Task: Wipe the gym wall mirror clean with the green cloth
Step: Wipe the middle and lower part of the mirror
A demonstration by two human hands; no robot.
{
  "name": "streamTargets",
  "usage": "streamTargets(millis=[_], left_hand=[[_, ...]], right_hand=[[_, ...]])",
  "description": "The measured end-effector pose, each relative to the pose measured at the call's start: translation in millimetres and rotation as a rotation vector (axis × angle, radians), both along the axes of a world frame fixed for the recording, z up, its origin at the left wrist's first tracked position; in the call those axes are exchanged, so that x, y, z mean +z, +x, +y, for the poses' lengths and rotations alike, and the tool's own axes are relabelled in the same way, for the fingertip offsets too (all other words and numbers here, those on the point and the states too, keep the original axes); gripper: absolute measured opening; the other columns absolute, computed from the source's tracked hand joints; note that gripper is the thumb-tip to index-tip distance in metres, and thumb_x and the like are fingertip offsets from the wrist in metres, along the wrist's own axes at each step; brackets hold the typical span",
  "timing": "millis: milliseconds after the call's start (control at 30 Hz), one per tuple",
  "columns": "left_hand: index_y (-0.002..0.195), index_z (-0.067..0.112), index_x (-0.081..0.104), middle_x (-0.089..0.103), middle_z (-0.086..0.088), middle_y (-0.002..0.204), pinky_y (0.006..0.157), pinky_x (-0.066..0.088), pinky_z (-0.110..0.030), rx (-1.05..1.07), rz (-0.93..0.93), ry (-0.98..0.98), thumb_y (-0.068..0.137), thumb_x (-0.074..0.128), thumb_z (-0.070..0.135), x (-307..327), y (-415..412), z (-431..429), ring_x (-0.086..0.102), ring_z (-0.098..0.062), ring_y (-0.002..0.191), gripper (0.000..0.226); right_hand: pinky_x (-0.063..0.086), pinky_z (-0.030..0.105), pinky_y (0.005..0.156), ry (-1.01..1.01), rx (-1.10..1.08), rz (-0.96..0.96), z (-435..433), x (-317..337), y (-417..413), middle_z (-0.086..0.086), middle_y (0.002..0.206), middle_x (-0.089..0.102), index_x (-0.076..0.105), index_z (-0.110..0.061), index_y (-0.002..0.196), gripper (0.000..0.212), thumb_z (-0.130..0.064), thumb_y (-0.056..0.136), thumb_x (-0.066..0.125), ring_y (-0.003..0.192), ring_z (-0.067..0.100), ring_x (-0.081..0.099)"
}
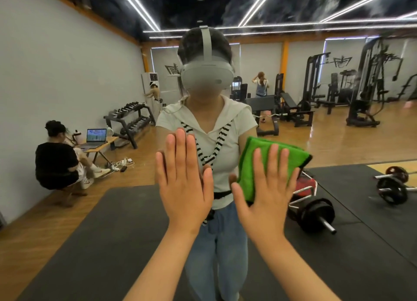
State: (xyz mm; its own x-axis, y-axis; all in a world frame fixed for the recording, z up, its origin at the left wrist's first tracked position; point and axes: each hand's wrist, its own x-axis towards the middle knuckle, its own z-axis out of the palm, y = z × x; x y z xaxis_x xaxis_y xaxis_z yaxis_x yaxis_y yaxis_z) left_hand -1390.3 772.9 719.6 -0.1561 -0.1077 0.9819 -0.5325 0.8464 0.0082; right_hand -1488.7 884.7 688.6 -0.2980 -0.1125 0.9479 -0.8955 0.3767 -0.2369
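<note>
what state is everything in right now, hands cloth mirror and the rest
left hand: flat, fingers straight, on the mirror, holding nothing
right hand: fingers straight, presses the green cloth to the glass
green cloth: folded, flat against the mirror
mirror: upright; dirt too faint to tell
laptop: reflected, lid open, screen lit
barbell: reflected, lying on the mat

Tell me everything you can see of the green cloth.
The bright green cloth looks like soft, napped microfibre, folded into a thick, roughly rectangular pad. Layered edges show along its left side and a dark hem at its right corner. It lies flat against the wall mirror, slightly tilted. The right hand presses it with straight, spread fingers across its middle and lower part, leaving the top and left edges uncovered. The left hand rests on the glass beside it, not touching it.
</note>
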Motion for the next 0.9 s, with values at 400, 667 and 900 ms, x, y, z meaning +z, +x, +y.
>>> streamTargets(millis=[400,667,900], left_hand=[[0.156,0.006,0.008,0.013,-0.012,0.163,0.125,0.002,-0.045,-0.002,0.01,0.008,0.102,0.033,0.032,-1.1,-3.3,-1.0,-0.001,-0.021,0.154,0.065],[0.156,0.006,0.008,0.012,-0.01,0.163,0.125,0.001,-0.044,-0.048,0.014,-0.006,0.102,0.033,0.032,-0.2,-1.1,-1.7,0.0,-0.021,0.154,0.065],[0.157,0.006,0.007,0.01,-0.009,0.164,0.125,0.002,-0.045,-0.011,0.017,-0.006,0.103,0.03,0.033,-0.8,-2.1,-0.7,-0.002,-0.021,0.154,0.064]], right_hand=[[0.0,0.056,0.122,-0.169,-0.093,-0.188,1.6,4.5,-12.6,0.004,0.166,0.003,0.007,-0.024,0.16,0.069,-0.048,0.101,0.033,0.154,0.023,-0.003],[0.0,0.047,0.124,0.085,-0.05,0.167,-10.7,-19.5,0.8,-0.008,0.168,0.0,0.011,-0.032,0.16,0.072,-0.042,0.097,0.044,0.155,0.018,0.004],[0.004,0.057,0.122,-0.251,-0.09,-0.244,3.2,5.1,-18.2,0.003,0.166,0.008,0.013,-0.022,0.159,0.068,-0.035,0.098,0.04,0.154,0.019,0.0]])
